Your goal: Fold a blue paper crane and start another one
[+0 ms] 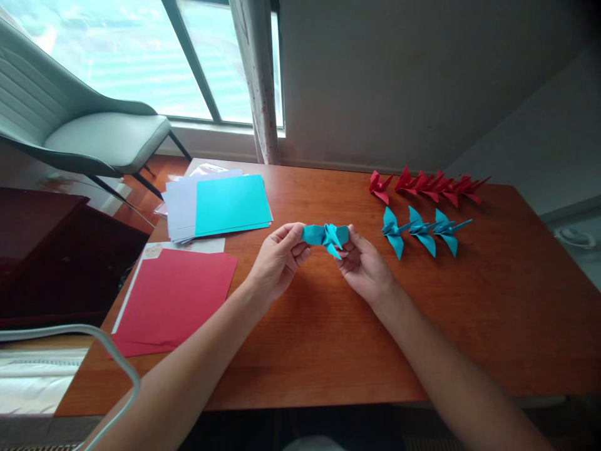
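Observation:
My left hand (277, 260) and my right hand (362, 266) hold a folded blue paper crane (326, 237) between them above the wooden table (305, 351). Each hand pinches one end of it with closed fingers. To the right, three finished blue cranes (422, 230) lie in a row on the table. Behind them lies a row of several red cranes (429, 185).
A stack of blue and pale sheets (218, 203) lies at the table's back left, with red sheets (173, 300) at the near left. A grey chair (84, 134) stands by the window, and a curtain (260, 81) hangs behind the table.

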{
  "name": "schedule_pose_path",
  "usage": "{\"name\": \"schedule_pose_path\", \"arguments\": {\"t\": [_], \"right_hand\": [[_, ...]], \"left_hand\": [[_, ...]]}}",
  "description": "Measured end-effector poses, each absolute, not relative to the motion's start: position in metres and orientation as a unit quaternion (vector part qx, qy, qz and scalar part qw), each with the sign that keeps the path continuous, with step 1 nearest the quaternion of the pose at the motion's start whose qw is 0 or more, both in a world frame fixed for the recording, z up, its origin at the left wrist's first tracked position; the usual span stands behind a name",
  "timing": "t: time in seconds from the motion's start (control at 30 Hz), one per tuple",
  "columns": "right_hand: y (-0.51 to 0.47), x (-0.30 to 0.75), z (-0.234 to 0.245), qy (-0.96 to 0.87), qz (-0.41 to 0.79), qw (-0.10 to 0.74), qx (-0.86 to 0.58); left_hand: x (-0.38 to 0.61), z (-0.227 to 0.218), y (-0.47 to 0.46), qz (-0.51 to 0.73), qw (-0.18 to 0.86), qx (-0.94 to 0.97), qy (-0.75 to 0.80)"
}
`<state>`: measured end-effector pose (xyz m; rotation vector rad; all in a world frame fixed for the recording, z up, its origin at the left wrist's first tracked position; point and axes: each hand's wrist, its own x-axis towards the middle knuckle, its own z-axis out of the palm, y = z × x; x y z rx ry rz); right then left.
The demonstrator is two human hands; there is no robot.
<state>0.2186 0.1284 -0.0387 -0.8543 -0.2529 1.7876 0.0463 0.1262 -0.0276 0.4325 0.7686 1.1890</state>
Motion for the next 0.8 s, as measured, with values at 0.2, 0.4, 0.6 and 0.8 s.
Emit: {"name": "schedule_pose_path", "arguments": {"t": [0.2, 0.4, 0.6, 0.8], "right_hand": [[0.13, 0.2202, -0.0379, -0.11, 0.753, 0.54, -0.36], [0.1305, 0.2203, -0.0368, -0.107, 0.751, 0.538, -0.368], [0.1288, 0.2186, -0.0337, -0.091, 0.75, 0.542, -0.368], [0.1269, 0.2192, -0.0313, -0.099, 0.748, 0.527, -0.391]], "left_hand": [[0.0454, -0.0256, 0.1272, 0.548, 0.728, 0.208, 0.356], [0.0474, -0.0264, 0.1262, 0.551, 0.726, 0.206, 0.356], [0.0483, -0.0277, 0.1261, 0.552, 0.733, 0.204, 0.341], [0.0495, -0.0282, 0.1251, 0.533, 0.747, 0.208, 0.339]]}}
